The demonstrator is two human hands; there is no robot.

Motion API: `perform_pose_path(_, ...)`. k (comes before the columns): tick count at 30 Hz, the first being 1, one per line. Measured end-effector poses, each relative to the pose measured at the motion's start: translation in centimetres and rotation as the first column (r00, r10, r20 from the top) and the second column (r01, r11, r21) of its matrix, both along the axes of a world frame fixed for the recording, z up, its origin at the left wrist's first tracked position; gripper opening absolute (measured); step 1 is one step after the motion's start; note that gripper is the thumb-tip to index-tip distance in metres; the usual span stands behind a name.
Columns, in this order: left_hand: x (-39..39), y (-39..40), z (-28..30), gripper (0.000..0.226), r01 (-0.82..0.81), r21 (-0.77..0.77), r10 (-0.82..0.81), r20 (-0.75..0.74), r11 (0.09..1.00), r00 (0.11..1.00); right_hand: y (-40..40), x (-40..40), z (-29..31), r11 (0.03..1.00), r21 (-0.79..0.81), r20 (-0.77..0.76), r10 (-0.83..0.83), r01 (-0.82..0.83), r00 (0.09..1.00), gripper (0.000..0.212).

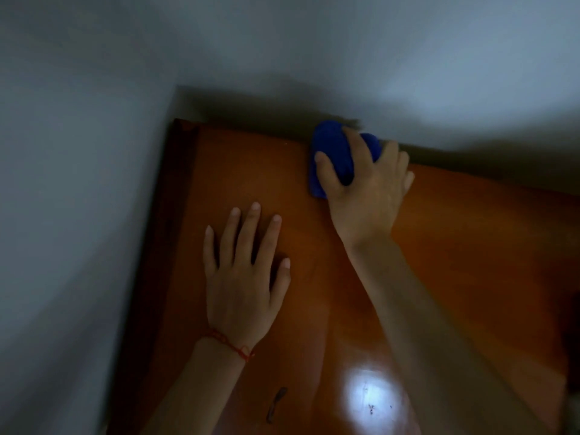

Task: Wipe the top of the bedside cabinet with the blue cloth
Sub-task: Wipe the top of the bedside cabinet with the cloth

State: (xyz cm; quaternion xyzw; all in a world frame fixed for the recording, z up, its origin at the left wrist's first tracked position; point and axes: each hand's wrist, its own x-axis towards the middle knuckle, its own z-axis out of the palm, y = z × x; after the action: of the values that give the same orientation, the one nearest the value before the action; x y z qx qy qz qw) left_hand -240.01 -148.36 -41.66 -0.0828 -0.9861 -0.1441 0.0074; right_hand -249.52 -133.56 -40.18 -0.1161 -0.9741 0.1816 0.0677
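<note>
The bedside cabinet top (pixel 470 246) is glossy orange-brown wood and fills the lower middle of the head view. A bunched blue cloth (pixel 332 152) lies at the top's far edge, against the wall. My right hand (pixel 367 189) grips the cloth, with thumb and fingers curled over it. My left hand (pixel 244 277) rests flat on the wood nearer to me, fingers spread and straight, a red string bracelet (pixel 232 345) at the wrist.
Pale walls (pixel 78 183) close in the cabinet at the left and at the back. A bright light reflection (pixel 373 400) shines on the near part of the top. A small dark mark (pixel 276 403) sits close to the front edge.
</note>
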Motion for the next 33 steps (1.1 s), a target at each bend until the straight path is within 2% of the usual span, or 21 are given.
perform_pose_path(5, 1.8, -1.1, 0.8, 0.045, -0.005, 0.055, 0.006, -0.010, 0.998, 1.000, -0.9, 8.6, 0.3, 0.998, -0.015, 0.025, 0.055, -0.055, 0.998, 0.051)
perform_pose_path(8, 4.5, -2.1, 1.3, 0.043, 0.001, 0.049, 0.000, -0.012, 0.999, 1.000, -0.7, 6.7, 0.4, 0.997, 0.012, 0.030, 0.077, -0.078, 0.997, 0.052)
perform_pose_path(12, 7.7, -2.8, 0.7, 0.044, -0.010, 0.021, 0.010, 0.014, 1.000, 1.000, -1.3, 3.3, 0.2, 0.998, -0.046, 0.030, -0.042, 0.044, 0.999, 0.053)
perform_pose_path(18, 8.5, -3.2, -0.3, 0.047, 0.022, -0.001, -0.022, -0.030, 1.000, 0.999, -3.1, 14.8, 0.0, 0.997, -0.002, 0.017, 0.071, -0.071, 0.997, 0.048)
perform_pose_path(21, 8.7, -3.3, -0.3, 0.047, 0.039, 0.017, -0.039, -0.043, 0.999, 0.998, -3.0, 12.2, -0.1, 0.998, 0.042, -0.004, 0.053, -0.052, 0.999, 0.050)
perform_pose_path(24, 8.7, -3.5, -0.3, 0.047, 0.045, 0.039, -0.042, -0.071, 0.998, 0.997, -3.2, 9.3, -0.3, 0.998, 0.039, -0.038, -0.047, 0.049, 0.998, 0.052)
perform_pose_path(26, 9.5, -3.8, 0.0, 0.045, 0.064, 0.083, -0.056, -0.100, 0.994, 0.993, -3.8, 12.1, -0.4, 0.996, 0.025, -0.063, -0.084, 0.086, 0.994, 0.051)
perform_pose_path(30, 12.5, -4.6, 0.1, 0.042, 0.085, 0.089, -0.076, -0.105, 0.992, 0.992, -5.2, 21.5, -0.2, 1.000, 0.019, -0.005, 0.004, -0.004, 1.000, 0.049)
perform_pose_path(33, 14.4, -5.0, -0.5, 0.044, 0.084, 0.051, -0.080, -0.069, 0.995, 0.994, -5.0, 20.2, -0.3, 0.999, 0.038, -0.008, -0.022, 0.022, 1.000, 0.050)
